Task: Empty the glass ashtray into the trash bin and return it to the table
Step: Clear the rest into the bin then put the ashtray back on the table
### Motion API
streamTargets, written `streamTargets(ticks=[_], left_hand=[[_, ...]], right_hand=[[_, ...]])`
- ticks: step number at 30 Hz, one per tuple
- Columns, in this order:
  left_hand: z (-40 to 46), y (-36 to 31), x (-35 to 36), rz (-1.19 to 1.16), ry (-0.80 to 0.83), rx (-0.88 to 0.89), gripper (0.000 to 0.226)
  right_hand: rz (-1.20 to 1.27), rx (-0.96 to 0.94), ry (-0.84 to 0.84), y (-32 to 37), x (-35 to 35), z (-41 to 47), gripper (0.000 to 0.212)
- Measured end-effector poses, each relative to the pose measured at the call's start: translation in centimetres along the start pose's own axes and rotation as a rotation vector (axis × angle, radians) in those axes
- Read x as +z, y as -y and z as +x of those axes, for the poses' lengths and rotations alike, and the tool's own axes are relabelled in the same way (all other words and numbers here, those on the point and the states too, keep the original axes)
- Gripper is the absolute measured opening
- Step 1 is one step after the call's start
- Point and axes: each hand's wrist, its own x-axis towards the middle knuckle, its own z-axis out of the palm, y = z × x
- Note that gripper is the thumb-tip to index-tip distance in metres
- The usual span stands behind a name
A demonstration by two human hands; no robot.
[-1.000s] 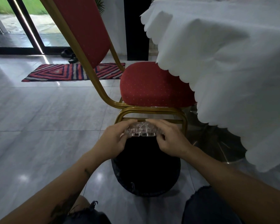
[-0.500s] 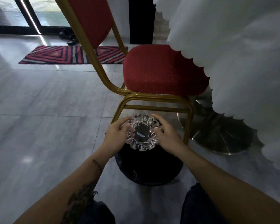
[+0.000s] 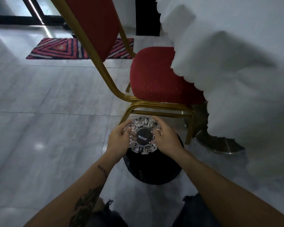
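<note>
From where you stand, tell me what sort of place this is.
Probably a banquet or function room: a red padded chair with a gold metal frame, a table draped in a white scalloped tablecloth, polished floor tiles and a striped doormat near glass doors.

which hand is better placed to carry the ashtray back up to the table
Right, probably. Both hands grip the glass ashtray over the trash bin, but the right hand is on the side of the white tablecloth; the left hand would have to cross over.
</note>
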Motion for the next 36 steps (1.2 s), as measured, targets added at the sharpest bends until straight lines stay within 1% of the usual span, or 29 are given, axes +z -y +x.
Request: streamTargets(ticks=[3, 7, 9, 13, 17, 20, 23, 25, 29, 33, 36], left_hand=[[-2.4, -5.5, -2.5, 0.017, -0.006, -0.012, 0.03], [-4.8, -14.1, -6.1, 0.051, 0.004, -0.024, 0.041], [-6.3, -18.7, -7.7, 0.043, 0.011, -0.032, 0.041], [-9.5, -28.4, -9.8, 0.003, 0.016, -0.044, 0.028], [-11.5, -36.1, -10.5, 0.016, 0.124, -0.033, 0.027], [-12.3, -40.5, -9.7, 0.026, 0.167, -0.018, 0.029], [-12.3, -43.3, -8.0, 0.025, 0.207, 0.016, 0.032], [-12.1, -44.6, -6.3, 0.018, 0.219, 0.011, 0.037], [-11.9, -46.7, -1.4, -0.063, 0.261, -0.018, 0.036], [-12.1, -48.6, 4.6, -0.144, 0.313, -0.062, 0.026], [-11.9, -49.5, 9.7, -0.169, 0.318, -0.088, 0.023]], right_hand=[[0.03, 0.006, 0.036, 5.7, -3.1, -1.9, 0.054], [0.112, -0.011, 0.076, 14.2, -7.9, -4.4, 0.055], [0.131, -0.012, 0.078, 18.3, -10.2, -5.5, 0.053], [0.112, 0.005, 0.064, 25.9, -15.3, -7.8, 0.054], [0.137, 0.029, 0.01, 30.6, -19.7, -9.5, 0.052], [0.174, 0.094, -0.026, 32.4, -22.9, -10.2, 0.047], [0.188, 0.124, -0.086, 33.3, -26.2, -11.0, 0.04], [0.202, 0.136, -0.13, 33.5, -28.3, -11.5, 0.039], [0.282, 0.182, -0.186, 32.3, -32.8, -11.6, 0.047], [0.27, 0.228, -0.223, 29.6, -37.8, -11.1, 0.056], [0.223, 0.24, -0.274, 26.7, -41.5, -10.2, 0.058]])
